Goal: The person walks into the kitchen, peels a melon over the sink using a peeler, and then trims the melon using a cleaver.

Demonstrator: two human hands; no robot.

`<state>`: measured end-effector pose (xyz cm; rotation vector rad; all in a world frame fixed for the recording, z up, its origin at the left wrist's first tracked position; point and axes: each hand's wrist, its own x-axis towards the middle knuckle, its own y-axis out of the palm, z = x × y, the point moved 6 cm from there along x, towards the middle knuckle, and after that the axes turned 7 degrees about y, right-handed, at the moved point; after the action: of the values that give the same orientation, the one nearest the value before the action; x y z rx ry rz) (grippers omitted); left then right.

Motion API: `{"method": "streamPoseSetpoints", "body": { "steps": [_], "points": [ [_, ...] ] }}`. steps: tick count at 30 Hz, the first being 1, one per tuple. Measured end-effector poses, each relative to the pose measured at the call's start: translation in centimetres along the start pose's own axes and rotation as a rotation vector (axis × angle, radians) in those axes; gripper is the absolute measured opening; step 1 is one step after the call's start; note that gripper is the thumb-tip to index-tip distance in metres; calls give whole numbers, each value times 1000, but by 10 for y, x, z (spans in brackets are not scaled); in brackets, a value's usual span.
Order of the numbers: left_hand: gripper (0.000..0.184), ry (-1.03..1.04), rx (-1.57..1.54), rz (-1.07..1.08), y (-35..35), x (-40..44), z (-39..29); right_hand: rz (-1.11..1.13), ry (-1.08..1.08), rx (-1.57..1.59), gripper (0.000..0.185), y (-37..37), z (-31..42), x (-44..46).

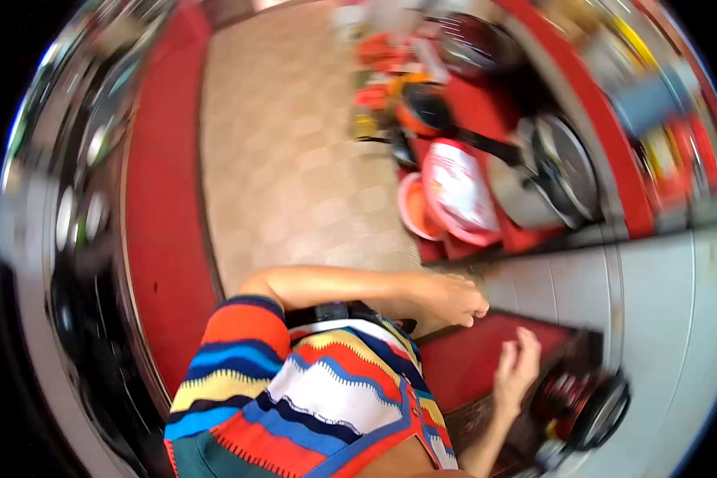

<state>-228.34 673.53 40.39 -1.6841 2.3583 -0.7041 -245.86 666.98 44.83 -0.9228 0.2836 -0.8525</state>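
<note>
My left hand (452, 298) reaches across in front of my striped knit top (327, 388). Its fingers curl in, and the palm faces away, so anything inside is hidden. Lower right, my right hand (518, 364) is raised with fingers apart and nothing seen in it. A red ledge (478, 362) lies below and between the two hands. Near my right hand, at the lower right, is a dark red pot-like appliance (562, 398) with a black lid or rim. Neither hand visibly touches an object.
Ahead on a red shelf stand a large steel pot (518, 191), an orange pan with a black handle (426, 109), a pink basin (462, 195) and a small pink bowl (418, 209). A red counter edge (163, 215) runs along the left. Tiled floor (295, 143) lies between.
</note>
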Motion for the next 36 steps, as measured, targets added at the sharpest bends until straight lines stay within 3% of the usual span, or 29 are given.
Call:
{"method": "streamPoseSetpoints", "body": {
  "steps": [2, 5, 8, 12, 14, 17, 18, 20, 23, 24, 25, 26, 30, 33, 36],
  "points": [
    [29, -109, 68, -150, -26, -70, 25, 218, -179, 28, 22, 93, 18, 16],
    [30, -327, 36, -307, -73, -162, 50, 516, -220, 18, 25, 215, 36, 49],
    [31, -430, 23, -499, -103, -265, 68, 668, -360, -6, 28, 318, 79, 70],
    [33, -526, -62, -759, -134, -376, 101, 908, -319, -83, 26, 438, 114, 110],
    [32, -568, -50, -824, -153, -425, 110, 950, -398, -199, 23, 485, 130, 128],
    [31, -641, -97, -887, -189, -493, 129, 1147, -196, -256, 18, 545, 172, 152],
    [31, -696, -116, -945, -203, -515, 141, 1190, -319, -110, 19, 596, 137, 177],
    [30, -772, -136, -999, -222, -559, 159, 1165, -360, -375, 19, 615, 201, 192],
    [28, -832, -148, -1338, -244, -647, 166, 1239, -621, -394, 21, 702, 256, 232],
    [28, -790, -120, -1462, -242, -676, 171, 1280, -694, -386, 21, 719, 303, 237],
    [28, -744, -94, -1590, -236, -705, 180, 1218, -844, -372, 21, 772, 306, 257],
    [29, -741, -186, -1661, -231, -732, 184, 1195, -877, -482, 22, 767, 386, 248],
    [29, -812, -388, -1979, -207, -827, 186, 1179, -1035, -209, 26, 819, 585, 213],
    [28, -922, -493, -2049, -205, -874, 178, 1220, -1119, -29, 30, 828, 706, 145],
    [26, -974, -493, -2004, -199, -918, 182, 1348, -1236, -50, 28, 853, 776, 72]
  ]
}}
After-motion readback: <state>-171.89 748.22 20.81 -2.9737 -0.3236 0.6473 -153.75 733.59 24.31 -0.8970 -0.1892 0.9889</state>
